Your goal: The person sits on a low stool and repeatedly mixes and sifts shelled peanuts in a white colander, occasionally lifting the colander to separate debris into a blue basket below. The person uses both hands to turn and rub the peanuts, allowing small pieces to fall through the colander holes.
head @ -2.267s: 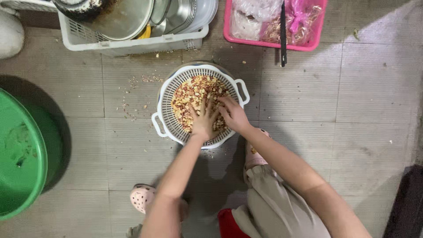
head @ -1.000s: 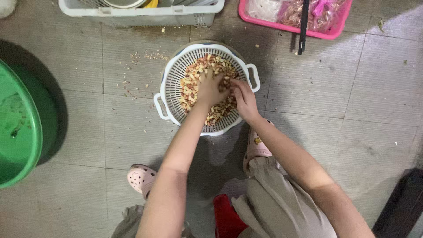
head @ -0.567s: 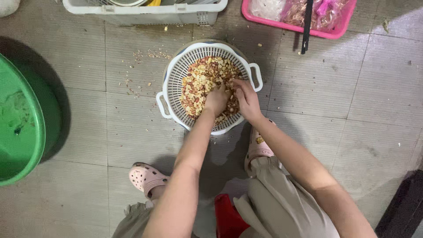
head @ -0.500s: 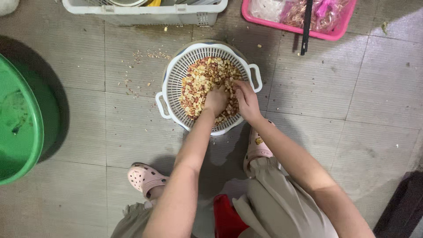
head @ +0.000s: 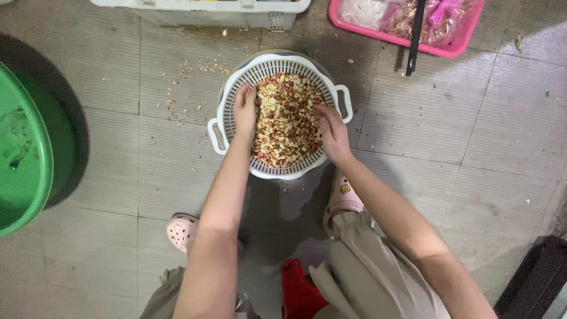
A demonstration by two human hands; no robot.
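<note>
- Left hand (head: 244, 112): fingers spread loosely, palm down, resting on the peanuts (head: 286, 121) at the left inner wall of the colander (head: 226, 112). Grips nothing.
- Right hand (head: 332, 131): fingers slack and slightly curled, laid on the right side of the heap. Whether a few nuts sit under the palm, I cannot tell.
- Peanuts: loose heap, mixed pale and red-brown, filling the colander bowl. Judged dry, light singly, free-running; they would roll off flat fingers, so cupped hands from both sides should serve best.
- Colander: white slotted plastic, round, standing on the tiled floor (head: 490, 124) between the person's pink clogs (head: 180, 231). Judged stiff but thin-walled and fairly heavy when this full.
- Handles (head: 344, 103): one loop on each side; these are the likely hold, both together, since a one-sided lift would probably tip the load.
- Floor: small husk bits scattered just left of the colander.
- Farther out: green tub (head: 23, 153) well apart at the left edge; white crate (head: 236, 13) and pink basket (head: 449, 46) beyond, with a dark stick across the basket.
</note>
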